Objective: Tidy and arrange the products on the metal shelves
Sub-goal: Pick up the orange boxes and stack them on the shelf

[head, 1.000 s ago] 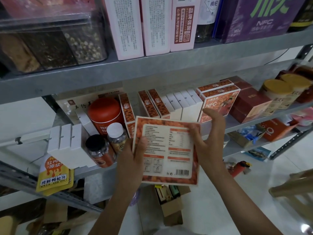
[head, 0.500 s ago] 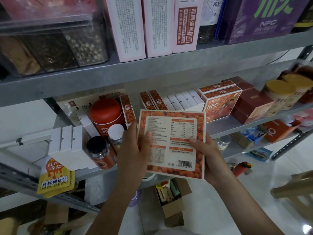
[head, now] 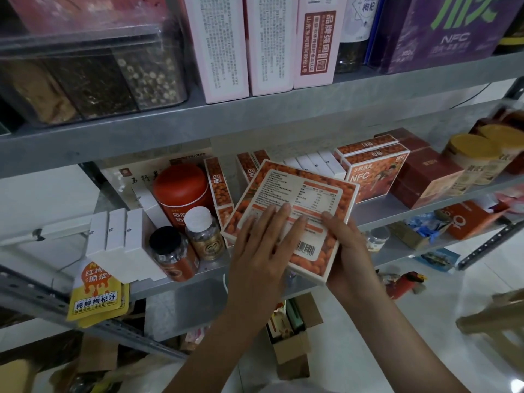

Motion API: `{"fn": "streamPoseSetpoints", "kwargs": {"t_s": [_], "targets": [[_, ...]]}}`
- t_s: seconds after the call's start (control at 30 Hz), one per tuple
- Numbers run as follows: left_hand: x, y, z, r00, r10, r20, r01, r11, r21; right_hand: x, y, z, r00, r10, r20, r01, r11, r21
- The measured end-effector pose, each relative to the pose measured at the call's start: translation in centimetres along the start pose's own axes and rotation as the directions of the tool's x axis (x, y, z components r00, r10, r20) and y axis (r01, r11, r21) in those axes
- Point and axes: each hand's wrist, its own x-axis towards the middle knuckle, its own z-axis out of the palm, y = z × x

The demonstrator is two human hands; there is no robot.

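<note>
Gripping orange box point(head: 300, 188) in right hand point(head: 350, 251), barcode point(head: 306, 247) up, NFC carton point(head: 374, 173) behind

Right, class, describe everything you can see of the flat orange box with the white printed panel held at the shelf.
The flat rectangular orange box looks like cardboard, printed with orange berries around a white panel of small text, a table and a barcode. It is closed and tilted, panel side up, its far end over the grey metal shelf. The left hand rests flat on the panel with straight fingers; the right hand grips its near right corner, thumb on top.
</note>
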Motion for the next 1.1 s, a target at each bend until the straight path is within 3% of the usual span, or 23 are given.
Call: {"fn": "streamPoseSetpoints", "kwargs": {"t_s": [0.2, 0.4, 0.47, 0.53, 0.6, 0.7, 0.8, 0.93, 1.03, 1.1], "targets": [[0.4, 0.5, -0.3, 0.993, 0.023, -0.113, -0.026, 0.999, -0.02, -0.5, -0.5, -0.4, 1.0, -0.028, -0.007, 0.027, 0.998, -0.061], [0.7, 1.0, -0.7, 0.987, -0.057, -0.151, -0.001, 0.934, -0.358, 2.1, -2.7, -2.7, 0.943, -0.26, -0.21, 0.258, 0.966, -0.038], [1.0, 1.9, -1.3, 0.989, -0.134, -0.059, 0.072, 0.799, -0.597, 3.0, -2.7, -3.4, 0.931, -0.271, -0.245, 0.251, 0.962, -0.111], [1.3, 2.8, -2.2, 0.966, -0.22, 0.137, 0.239, 0.551, -0.8, 3.3, -2.1, -4.0, 0.924, -0.179, -0.338, 0.149, 0.982, -0.112], [1.2, 3.1, -2.4, 0.936, -0.228, 0.27, 0.341, 0.383, -0.859, 3.1, -1.8, -4.0, 0.904, -0.142, -0.404, 0.106, 0.988, -0.109], [1.2, 3.0, -2.9, 0.908, -0.226, 0.352, 0.412, 0.336, -0.847, 3.9, -2.4, -3.2, 0.873, -0.309, -0.377, 0.272, 0.951, -0.149], [1.6, 3.7, -4.4, 0.888, -0.291, 0.356, 0.422, 0.205, -0.883, 3.5, -2.8, -2.0, 0.812, -0.432, -0.394, 0.32, 0.892, -0.318], [2.3, 3.7, -5.0, 0.844, -0.417, 0.337, 0.426, 0.139, -0.894, 2.4, -2.9, -1.6, 0.864, -0.412, -0.288, 0.191, 0.799, -0.57], [2.1, 2.0, -4.7, 0.732, -0.53, 0.428, 0.47, -0.061, -0.88, 2.2, -3.5, -1.8, 0.949, -0.298, -0.102, 0.094, 0.576, -0.812], [2.1, 0.5, -4.5, 0.638, -0.602, 0.48, 0.466, -0.194, -0.863, 1.8, -3.8, -2.6, 0.978, -0.202, 0.05, 0.141, 0.465, -0.874]]}}
